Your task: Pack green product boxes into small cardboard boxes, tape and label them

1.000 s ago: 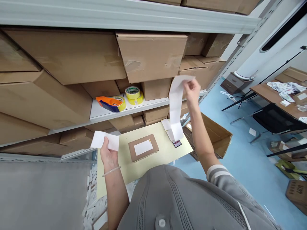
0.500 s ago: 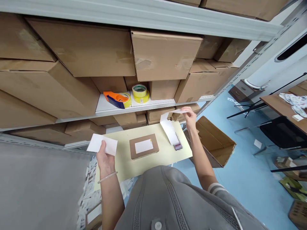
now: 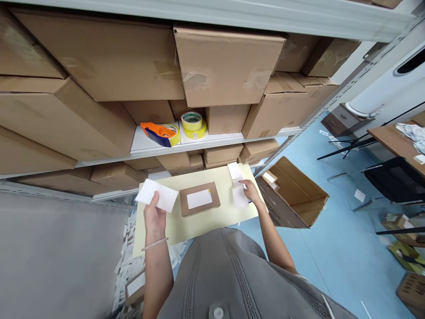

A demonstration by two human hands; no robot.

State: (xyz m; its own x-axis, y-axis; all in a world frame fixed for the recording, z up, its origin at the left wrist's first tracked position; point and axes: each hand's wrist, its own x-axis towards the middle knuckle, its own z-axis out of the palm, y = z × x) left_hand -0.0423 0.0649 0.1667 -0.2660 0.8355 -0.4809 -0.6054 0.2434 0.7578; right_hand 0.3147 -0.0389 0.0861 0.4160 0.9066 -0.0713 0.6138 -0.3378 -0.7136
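Note:
My left hand [image 3: 155, 215] is closed on a white paper slip [image 3: 157, 195], with the thumb on top, above the left end of the pale yellow tabletop [image 3: 199, 226]. At the table's middle lies a flat brown cardboard box [image 3: 216, 195] with a white label [image 3: 199, 199] on its upper face. My right hand [image 3: 251, 191] is over a strip of white labels [image 3: 238, 190] at the right end of the table. Its index finger is stretched out and touches the strip, which lies mostly flat with a crease across it.
Large cardboard boxes [image 3: 229, 66] fill the shelves ahead. An orange and blue tape dispenser [image 3: 159, 133] and yellow tape rolls [image 3: 192, 125] sit on the shelf edge. An open carton [image 3: 299, 195] stands at the table's right. Loose paper strips [image 3: 124, 257] cover the floor at left.
My right hand has come down and nearer, letting go of the raised end of the label strip, which now lies on the table. My left hand has shifted slightly right with the slip.

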